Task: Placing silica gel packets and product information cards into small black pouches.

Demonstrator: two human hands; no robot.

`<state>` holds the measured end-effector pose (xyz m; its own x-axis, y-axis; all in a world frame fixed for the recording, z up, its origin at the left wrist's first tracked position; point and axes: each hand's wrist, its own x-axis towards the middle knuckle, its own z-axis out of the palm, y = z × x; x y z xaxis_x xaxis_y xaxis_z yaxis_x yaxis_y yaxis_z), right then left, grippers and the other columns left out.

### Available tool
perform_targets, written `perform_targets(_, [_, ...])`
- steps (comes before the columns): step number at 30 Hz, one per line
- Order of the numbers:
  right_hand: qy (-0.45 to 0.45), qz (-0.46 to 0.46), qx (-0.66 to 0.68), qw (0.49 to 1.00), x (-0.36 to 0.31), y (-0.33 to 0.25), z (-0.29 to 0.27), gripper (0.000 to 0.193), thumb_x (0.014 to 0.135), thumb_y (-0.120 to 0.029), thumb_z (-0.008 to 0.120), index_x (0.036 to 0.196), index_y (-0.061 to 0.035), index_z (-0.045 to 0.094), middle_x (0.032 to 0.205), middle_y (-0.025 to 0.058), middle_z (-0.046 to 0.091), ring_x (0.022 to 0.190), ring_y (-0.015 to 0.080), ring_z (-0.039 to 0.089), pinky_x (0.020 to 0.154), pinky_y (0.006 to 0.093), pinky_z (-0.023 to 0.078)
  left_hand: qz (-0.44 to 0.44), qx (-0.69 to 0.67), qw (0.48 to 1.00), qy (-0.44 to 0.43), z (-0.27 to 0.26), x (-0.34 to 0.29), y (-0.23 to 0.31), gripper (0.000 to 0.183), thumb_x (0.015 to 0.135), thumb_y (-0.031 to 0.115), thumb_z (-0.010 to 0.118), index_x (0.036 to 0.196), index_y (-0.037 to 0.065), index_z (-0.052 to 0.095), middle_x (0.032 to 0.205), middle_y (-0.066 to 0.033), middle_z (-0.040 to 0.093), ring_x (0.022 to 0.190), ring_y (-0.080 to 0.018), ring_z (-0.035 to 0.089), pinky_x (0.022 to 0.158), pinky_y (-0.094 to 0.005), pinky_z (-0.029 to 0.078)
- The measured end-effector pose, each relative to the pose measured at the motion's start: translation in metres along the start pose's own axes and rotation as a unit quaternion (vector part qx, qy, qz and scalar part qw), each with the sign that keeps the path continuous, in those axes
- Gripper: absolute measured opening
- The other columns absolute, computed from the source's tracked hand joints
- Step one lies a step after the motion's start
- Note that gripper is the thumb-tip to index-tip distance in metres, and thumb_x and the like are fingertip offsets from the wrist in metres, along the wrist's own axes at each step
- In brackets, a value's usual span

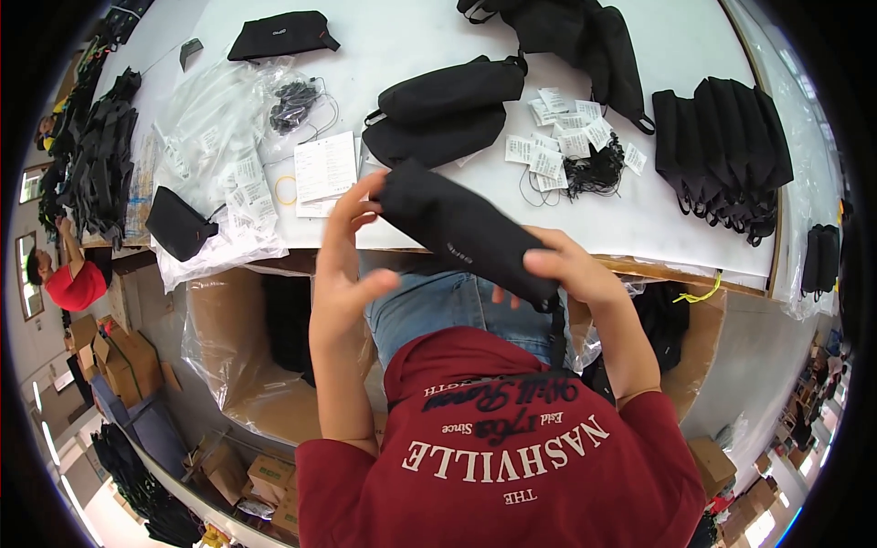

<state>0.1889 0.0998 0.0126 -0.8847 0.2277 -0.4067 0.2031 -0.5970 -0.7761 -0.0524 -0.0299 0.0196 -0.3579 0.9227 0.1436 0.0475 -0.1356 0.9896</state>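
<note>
A long black zip pouch (457,228) with a small pale print is held up at the front edge of the table, slanting down to the right. My right hand (575,267) grips its lower right end, thumb on top and fingers beneath. At the upper left end, the fingers of my left hand (347,251) are against or just beside the cloth; contact is unclear. That hand's thumb stretches out apart from the pouch. Just beyond lie more black pouches (448,100). A heap of white tags with black cords (571,137) sits to their right.
On the white table (438,36) are a row of black pouches (722,151) at right, clear plastic bags (206,137), printed papers (326,173), a small black pouch (180,224) and another black pouch (283,35). Cardboard boxes (228,338) stand under the edge. A person in red (78,283) is far left.
</note>
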Motion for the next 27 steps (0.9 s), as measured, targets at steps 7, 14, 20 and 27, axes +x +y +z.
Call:
perform_targets(7, [-0.024,0.151,0.096,0.983,-0.008,0.004,-0.010,0.071,0.088,-0.054,0.047,0.114,0.0115,0.054,0.081,0.0236,0.067,0.069,0.0287,0.068,0.061,0.0302,0.054,-0.066,0.111,0.982,-0.135,-0.009,0.001,0.005,0.055,0.068,0.011,0.076,0.121,0.007,0.060,0.111,-0.0052,0.058,0.108,-0.0201,0.051,0.096,-0.0289,0.036])
perform_targets(14, [0.130,-0.236,-0.047,0.962,0.000,0.001,-0.001,0.043,0.095,-0.035,0.051,0.120,-0.0022,0.060,0.111,0.0108,0.063,0.105,0.0163,0.057,0.088,0.0286,0.044,-0.233,-0.069,0.970,-0.003,0.015,-0.006,-0.007,0.021,0.088,0.012,0.064,0.107,0.004,0.063,0.099,-0.0026,0.063,0.092,-0.0103,0.056,0.084,-0.0224,0.043])
perform_targets(20, [0.173,-0.211,-0.276,0.922,-0.010,-0.019,-0.010,0.023,0.084,-0.018,0.064,0.098,-0.0005,0.070,0.102,0.0118,0.066,0.096,0.0201,0.060,0.084,0.0291,0.045,-0.161,-0.026,0.987,0.004,0.019,-0.005,-0.018,0.019,0.092,0.018,0.061,0.102,0.002,0.061,0.088,-0.0007,0.061,0.084,-0.0081,0.053,0.077,-0.0213,0.042])
perform_targets(27, [0.114,-0.131,-0.301,0.938,-0.024,-0.031,-0.020,0.023,0.085,-0.020,0.068,0.106,-0.0102,0.072,0.101,0.0060,0.069,0.087,0.0134,0.062,0.068,0.0255,0.049,-0.195,-0.081,0.977,0.023,0.012,-0.013,-0.027,0.038,0.100,0.030,0.041,0.102,-0.002,0.063,0.101,-0.0065,0.062,0.097,-0.0138,0.055,0.090,-0.0260,0.040])
